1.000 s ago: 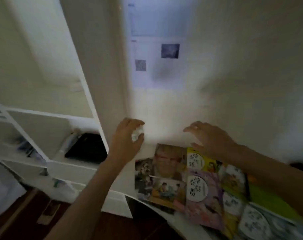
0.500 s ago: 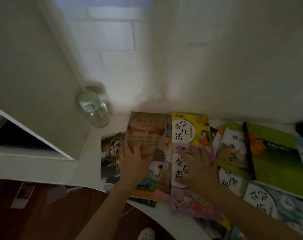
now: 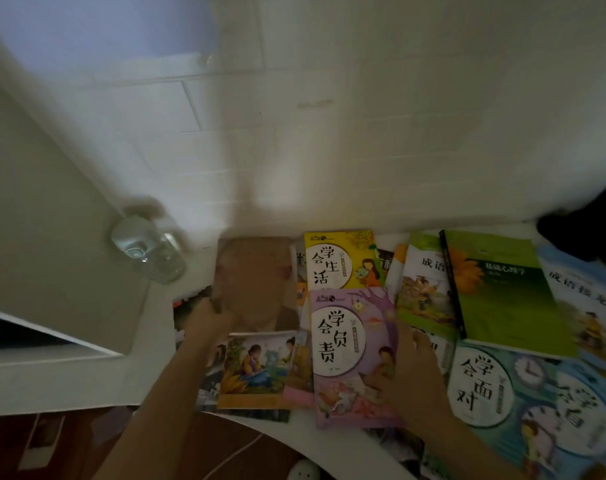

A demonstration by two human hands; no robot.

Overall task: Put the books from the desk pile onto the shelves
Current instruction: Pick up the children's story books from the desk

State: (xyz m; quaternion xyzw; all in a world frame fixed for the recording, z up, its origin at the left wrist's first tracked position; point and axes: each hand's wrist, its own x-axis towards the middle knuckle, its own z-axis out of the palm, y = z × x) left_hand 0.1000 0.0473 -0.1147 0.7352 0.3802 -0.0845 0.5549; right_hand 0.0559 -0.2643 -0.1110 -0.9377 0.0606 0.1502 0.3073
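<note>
The scene is dim and slightly grainy, with a cool bluish light falling on the tiled wall (image 3: 149, 109) from the upper left while the right side sinks into grey shadow. The brown book (image 3: 256, 271) and the glass (image 3: 149, 251) are smeared by motion blur. Wide-angle distortion bends straight lines, and the books at the right edge go soft.
</note>
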